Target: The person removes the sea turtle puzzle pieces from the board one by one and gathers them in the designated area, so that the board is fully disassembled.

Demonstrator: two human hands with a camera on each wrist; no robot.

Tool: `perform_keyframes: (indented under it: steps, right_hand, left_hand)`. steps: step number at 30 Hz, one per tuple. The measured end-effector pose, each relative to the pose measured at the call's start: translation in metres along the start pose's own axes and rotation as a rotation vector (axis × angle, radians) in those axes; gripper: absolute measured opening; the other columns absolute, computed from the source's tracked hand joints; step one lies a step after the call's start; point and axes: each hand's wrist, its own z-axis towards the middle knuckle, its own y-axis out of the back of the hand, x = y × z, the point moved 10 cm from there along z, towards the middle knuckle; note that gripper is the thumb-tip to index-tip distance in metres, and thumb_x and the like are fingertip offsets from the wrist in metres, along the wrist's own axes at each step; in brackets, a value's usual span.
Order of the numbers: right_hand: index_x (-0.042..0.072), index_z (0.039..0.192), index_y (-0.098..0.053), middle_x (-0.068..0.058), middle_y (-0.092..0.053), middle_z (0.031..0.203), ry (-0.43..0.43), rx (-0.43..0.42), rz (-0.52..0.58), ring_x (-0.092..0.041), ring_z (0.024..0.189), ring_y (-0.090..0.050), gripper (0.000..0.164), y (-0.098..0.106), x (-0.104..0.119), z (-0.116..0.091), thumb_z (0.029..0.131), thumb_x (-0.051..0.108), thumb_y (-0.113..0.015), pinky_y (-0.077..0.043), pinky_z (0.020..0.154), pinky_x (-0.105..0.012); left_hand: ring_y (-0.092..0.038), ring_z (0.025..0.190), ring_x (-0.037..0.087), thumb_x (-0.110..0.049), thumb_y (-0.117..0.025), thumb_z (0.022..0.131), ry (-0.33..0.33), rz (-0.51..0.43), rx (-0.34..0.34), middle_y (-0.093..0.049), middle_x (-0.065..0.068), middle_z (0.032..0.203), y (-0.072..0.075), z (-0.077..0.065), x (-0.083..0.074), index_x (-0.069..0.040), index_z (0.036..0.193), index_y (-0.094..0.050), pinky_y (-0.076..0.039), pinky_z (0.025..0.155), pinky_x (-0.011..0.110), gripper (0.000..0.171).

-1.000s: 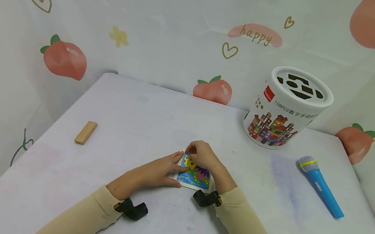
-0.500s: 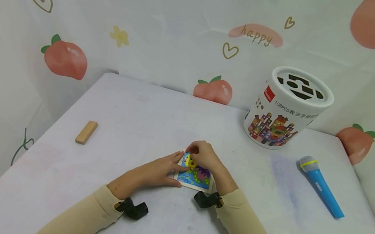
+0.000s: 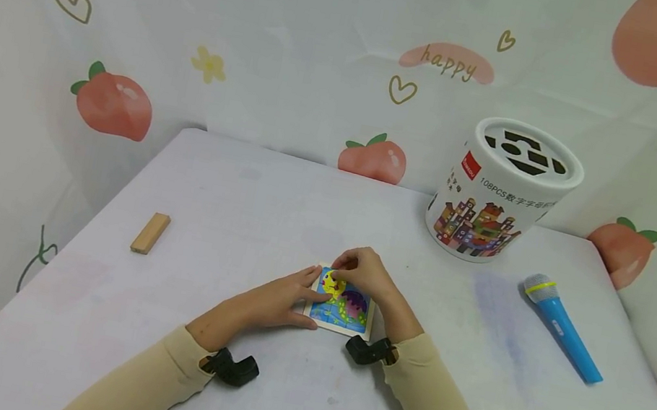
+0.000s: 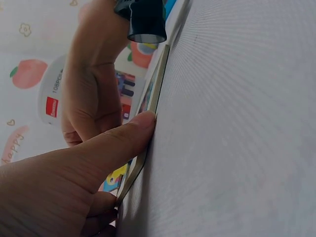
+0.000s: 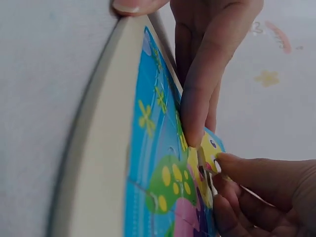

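Note:
A small wooden-framed jigsaw puzzle [image 3: 340,318] lies flat on the table, its picture showing a yellow-faced cartoon figure with a purple, spotted body on blue. My left hand [image 3: 275,300] spreads over its left side. Its thumb [image 4: 129,136] rests against the frame's edge, and the index finger [image 5: 200,108] presses on the picture. My right hand [image 3: 364,274] pinches a puzzle piece [image 5: 212,144] bearing part of the yellow face between thumb and fingers. That piece tilts up, a gap showing along its edge. The remaining right fingers curl underneath.
A wooden block [image 3: 150,233] lies at the left of the white table [image 3: 276,203]. To the back right stands a white tub [image 3: 488,196] with a slotted lid. A blue toy microphone [image 3: 569,335] lies at the right. Printed cloth hangs behind.
My right hand has shifted slightly right, uncovering more of the puzzle's upper left part. My left hand stays in place on the frame.

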Motion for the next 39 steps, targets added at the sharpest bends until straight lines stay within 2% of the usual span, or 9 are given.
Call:
perform_keyframes:
  steps: [6,10,20,39]
  right_hand:
    - [-0.002,0.090,-0.065,-0.006,-0.062,0.076,-0.011,0.028,0.099,-0.011,0.066,-0.055,0.009,-0.004,-0.002,0.000,0.086,0.006,-0.064,-0.050,0.064,-0.021]
    - [-0.002,0.091,-0.064,-0.004,-0.060,0.073,-0.018,0.028,0.126,-0.010,0.063,-0.054,0.009,-0.005,-0.005,0.001,0.086,0.006,-0.064,-0.050,0.062,-0.020]
    - [-0.004,0.093,-0.064,-0.005,-0.063,0.073,-0.023,0.034,0.222,-0.009,0.063,-0.058,0.012,-0.004,-0.007,-0.002,0.087,0.006,-0.064,-0.055,0.065,-0.024]
    - [0.000,0.097,-0.065,-0.007,-0.066,0.079,-0.081,-0.020,0.206,-0.011,0.067,-0.062,0.015,0.011,-0.014,-0.008,0.089,0.013,-0.062,-0.054,0.065,-0.024]
  left_hand:
    - [-0.014,0.143,0.036,-0.037,-0.065,0.086,-0.005,0.001,-0.003,-0.017,0.025,0.152,0.000,0.000,-0.001,-0.011,0.133,-0.053,-0.026,0.112,0.048,0.055]
    - [-0.014,0.143,0.036,-0.037,-0.065,0.086,0.001,0.005,-0.001,-0.017,0.024,0.152,0.000,0.000,-0.001,-0.012,0.133,-0.053,-0.026,0.112,0.048,0.055]
    - [-0.014,0.144,0.035,-0.038,-0.065,0.085,0.018,0.000,0.002,-0.017,0.023,0.153,-0.001,0.001,0.001,-0.013,0.134,-0.052,-0.026,0.113,0.048,0.056]
    - [-0.014,0.144,0.032,-0.039,-0.065,0.085,0.037,0.004,-0.002,-0.016,0.020,0.154,-0.004,0.001,0.006,-0.016,0.135,-0.051,-0.025,0.113,0.046,0.056]
